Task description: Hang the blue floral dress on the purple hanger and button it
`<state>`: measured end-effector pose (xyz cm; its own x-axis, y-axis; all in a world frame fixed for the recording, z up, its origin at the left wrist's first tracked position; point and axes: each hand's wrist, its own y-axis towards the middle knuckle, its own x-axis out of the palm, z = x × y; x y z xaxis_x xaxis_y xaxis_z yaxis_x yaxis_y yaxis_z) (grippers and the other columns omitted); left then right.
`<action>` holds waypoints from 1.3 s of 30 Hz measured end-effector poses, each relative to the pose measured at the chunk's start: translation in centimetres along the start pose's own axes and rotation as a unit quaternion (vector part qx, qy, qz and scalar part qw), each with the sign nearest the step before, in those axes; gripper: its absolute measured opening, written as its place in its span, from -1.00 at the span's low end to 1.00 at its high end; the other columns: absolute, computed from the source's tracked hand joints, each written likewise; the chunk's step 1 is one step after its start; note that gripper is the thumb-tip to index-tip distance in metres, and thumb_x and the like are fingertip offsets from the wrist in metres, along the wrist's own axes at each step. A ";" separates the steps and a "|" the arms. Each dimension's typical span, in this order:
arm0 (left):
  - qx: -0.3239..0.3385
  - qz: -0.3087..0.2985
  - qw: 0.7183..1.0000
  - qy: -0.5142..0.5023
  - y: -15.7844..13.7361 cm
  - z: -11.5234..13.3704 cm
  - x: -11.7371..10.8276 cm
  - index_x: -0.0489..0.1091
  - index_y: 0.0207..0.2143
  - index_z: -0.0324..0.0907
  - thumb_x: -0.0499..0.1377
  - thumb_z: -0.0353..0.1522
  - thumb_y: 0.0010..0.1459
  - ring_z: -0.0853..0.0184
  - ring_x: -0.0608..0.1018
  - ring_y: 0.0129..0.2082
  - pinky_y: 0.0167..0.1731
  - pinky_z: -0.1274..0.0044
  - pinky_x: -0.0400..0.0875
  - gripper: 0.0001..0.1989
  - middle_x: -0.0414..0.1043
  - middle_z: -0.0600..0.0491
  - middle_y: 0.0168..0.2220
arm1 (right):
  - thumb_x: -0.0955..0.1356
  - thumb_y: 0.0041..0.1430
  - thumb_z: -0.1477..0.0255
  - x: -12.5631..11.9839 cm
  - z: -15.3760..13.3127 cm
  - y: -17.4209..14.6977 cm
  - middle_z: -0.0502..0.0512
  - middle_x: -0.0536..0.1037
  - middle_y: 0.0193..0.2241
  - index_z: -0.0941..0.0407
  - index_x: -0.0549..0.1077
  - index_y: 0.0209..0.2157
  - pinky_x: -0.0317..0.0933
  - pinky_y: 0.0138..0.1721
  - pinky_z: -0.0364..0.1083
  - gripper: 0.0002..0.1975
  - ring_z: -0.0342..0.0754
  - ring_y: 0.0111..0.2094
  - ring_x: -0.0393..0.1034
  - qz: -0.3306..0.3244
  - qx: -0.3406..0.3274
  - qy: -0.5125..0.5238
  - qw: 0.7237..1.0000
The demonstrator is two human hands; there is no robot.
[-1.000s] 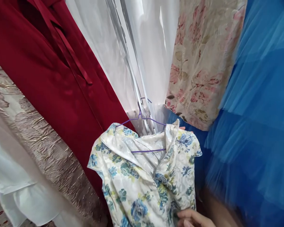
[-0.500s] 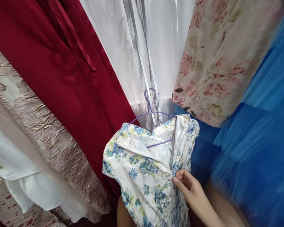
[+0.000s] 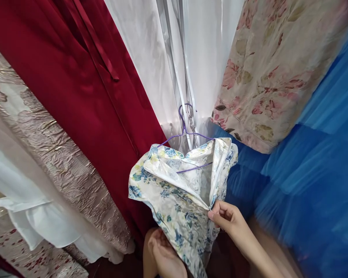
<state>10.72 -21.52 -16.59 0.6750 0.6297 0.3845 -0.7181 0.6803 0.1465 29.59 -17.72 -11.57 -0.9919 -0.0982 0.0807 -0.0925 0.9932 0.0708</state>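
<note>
A white dress (image 3: 176, 216) with blue and yellow-green flowers hangs on a purple wire hanger (image 3: 184, 129). Its zipper (image 3: 188, 189) is undone from the neckline, and the two sides fold outward. At the bottom of that opening, my right hand (image 3: 226, 216) pinches the zipper between thumb and fingers; the pull itself is too small to make out. My left hand (image 3: 168, 255) is low by the dress's left edge, its fingers blurred and partly hidden by the fabric.
Grey-white straps (image 3: 178, 69) hang down to the hanger in front of white cloth (image 3: 139, 42). A dark red garment (image 3: 84, 88) and pink brocade (image 3: 75, 177) hang on the left. Pink floral fabric (image 3: 258, 88) and blue tulle (image 3: 313, 185) hang on the right.
My left hand has come into view at the dress's left edge. The lower dress has drawn in and bunched. My right hand keeps its pinch, slightly higher in view.
</note>
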 end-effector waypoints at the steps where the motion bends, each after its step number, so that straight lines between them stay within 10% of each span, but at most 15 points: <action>1: 0.046 0.036 0.998 0.008 0.2 -0.7 1.0 0.41 -0.12 -0.18 0.16 -0.22 0.26 0.27 0.51 -0.16 -0.16 0.43 0.45 -0.76 0.44 0.01 -0.12 | 0.41 0.19 0.16 0.0 -0.1 -0.3 -0.09 0.29 -0.65 0.13 0.28 -0.52 -0.10 -0.52 -0.17 -0.60 -0.21 -0.58 0.05 -0.007 0.018 0.032 0.999; 4: 0.171 -0.002 0.983 0.072 -0.5 -1.7 3.0 0.42 -0.23 -0.15 0.22 -0.28 0.19 0.25 0.50 -0.16 -0.16 0.47 0.41 -0.85 0.45 0.01 -0.18 | 0.45 0.12 0.13 0.5 -0.3 -1.0 -0.05 0.41 -0.70 0.12 0.31 -0.50 -0.12 -0.62 -0.20 -0.60 -0.24 -0.69 0.11 -0.029 0.074 0.122 0.989; 8: 0.134 -0.307 0.926 0.173 -2.5 -1.5 4.0 0.44 -0.08 -0.15 0.23 -0.37 0.13 0.18 0.54 -0.14 -0.12 0.43 0.43 -0.73 0.50 -0.06 -0.15 | 0.46 0.09 0.11 2.0 -0.5 -1.7 0.00 0.49 -0.72 0.12 0.33 -0.47 -0.14 -0.71 -0.24 -0.60 -0.25 -0.78 0.13 -0.048 0.101 0.183 0.977; 15: 0.190 -0.284 0.922 0.180 -3.2 -1.2 5.5 0.30 -0.49 -0.16 0.08 -0.51 0.19 0.39 0.42 -0.50 -0.42 0.59 0.34 -0.81 0.32 0.10 -0.50 | 0.47 0.09 0.15 3.3 -0.8 -1.1 0.04 0.53 -0.71 0.13 0.31 -0.48 -0.14 -0.74 -0.26 -0.61 -0.27 -0.81 0.13 -0.030 0.082 0.170 0.982; 18: 0.201 -0.353 0.891 0.205 -2.7 -0.5 5.7 0.36 -0.36 -0.16 0.05 -0.58 0.15 0.35 0.49 -0.37 -0.32 0.58 0.37 -0.82 0.39 0.05 -0.38 | 0.46 0.12 0.22 2.9 -2.4 0.5 0.05 0.55 -0.67 0.14 0.32 -0.50 -0.18 -0.73 -0.26 -0.65 -0.29 -0.80 0.10 -0.002 0.078 0.200 0.977; 30: 0.239 -0.566 0.625 0.481 -1.9 3.8 7.3 0.40 -0.28 -0.16 0.02 -0.67 -0.15 0.10 0.54 -0.30 -0.38 0.41 0.30 -0.59 0.44 -0.14 -0.13 | 0.50 -0.06 0.38 2.3 -12.4 9.4 0.00 0.49 -0.67 0.17 0.35 -0.58 -0.26 -0.73 -0.23 -0.72 -0.31 -0.75 0.04 0.014 -0.005 0.237 0.971; 33: 0.265 -0.572 0.629 0.456 -1.8 2.9 6.9 0.44 -0.28 -0.17 0.05 -0.66 -0.28 0.06 0.54 -0.35 -0.43 0.38 0.31 -0.54 0.46 -0.20 -0.14 | 0.49 -0.05 0.38 2.4 -13.1 10.1 -0.01 0.49 -0.65 0.16 0.36 -0.54 -0.25 -0.72 -0.22 -0.75 -0.31 -0.75 0.04 0.016 -0.020 0.238 0.971; 39: 0.179 -0.567 0.747 0.295 1.7 4.5 8.1 0.44 -0.31 -0.10 0.05 -0.55 0.14 0.23 0.51 -0.28 -0.30 0.48 0.35 -0.76 0.44 -0.02 -0.29 | 0.46 0.05 0.28 2.2 -13.5 8.9 -0.06 0.48 -0.67 0.11 0.31 -0.51 -0.13 -0.69 -0.21 -0.71 -0.25 -0.73 0.14 0.017 -0.083 0.163 0.983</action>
<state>14.21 -16.96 -9.10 0.7650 -0.1490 -0.6265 0.4459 0.8245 0.3484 27.71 -9.94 2.63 -0.9109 -0.1071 0.3985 -0.0178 0.9750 0.2215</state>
